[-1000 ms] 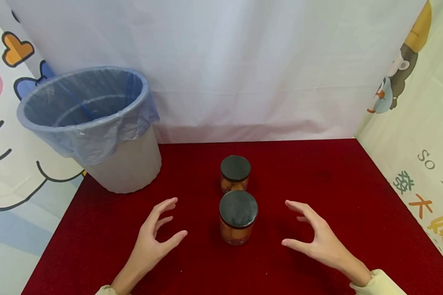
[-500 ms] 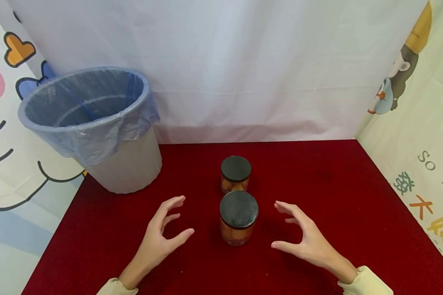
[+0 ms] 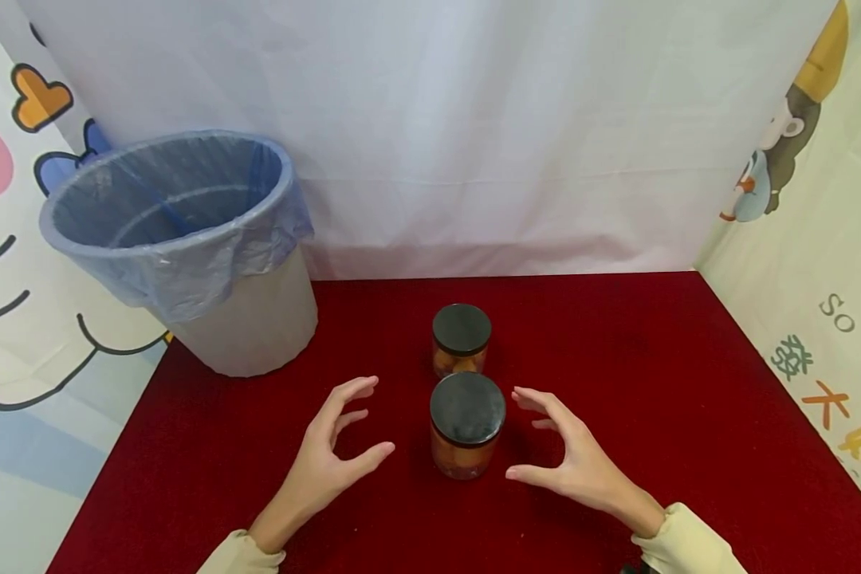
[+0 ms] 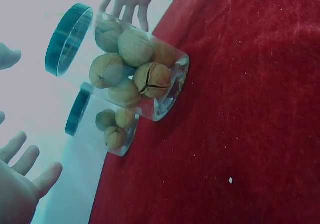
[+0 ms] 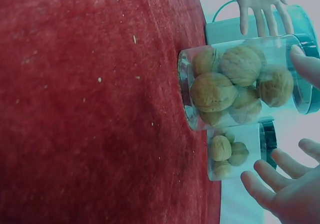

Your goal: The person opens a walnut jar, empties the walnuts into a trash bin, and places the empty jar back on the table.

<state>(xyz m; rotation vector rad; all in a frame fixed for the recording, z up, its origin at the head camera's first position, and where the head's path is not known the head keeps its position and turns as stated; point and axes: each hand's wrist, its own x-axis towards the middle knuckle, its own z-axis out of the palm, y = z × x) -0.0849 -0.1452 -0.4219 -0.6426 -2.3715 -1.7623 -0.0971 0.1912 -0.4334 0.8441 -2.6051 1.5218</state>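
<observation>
Two clear jars with dark lids stand one behind the other on the red cloth, walnuts inside both. The nearer jar [image 3: 466, 426] is the larger, holding several walnuts [image 4: 125, 59]; the farther jar [image 3: 461, 341] is partly hidden behind it in the head view. To the left of the nearer jar hovers my left hand [image 3: 326, 458], fingers spread from the thumb in a loose curve. My right hand [image 3: 577, 458] mirrors it on the other side. Neither hand touches a jar, and both hold nothing. Both lids appear to be on.
A pale bin [image 3: 251, 319] with a blue plastic liner stands at the back left. Behind the red tabletop [image 3: 617, 343] hangs a white cloth [image 3: 509, 143], with printed sheets at both sides. Small pale crumbs dot the cloth.
Both hands have moved inward, the left one rightward and the right one leftward, narrowing the gaps to the nearer jar. The jars stay where they were.
</observation>
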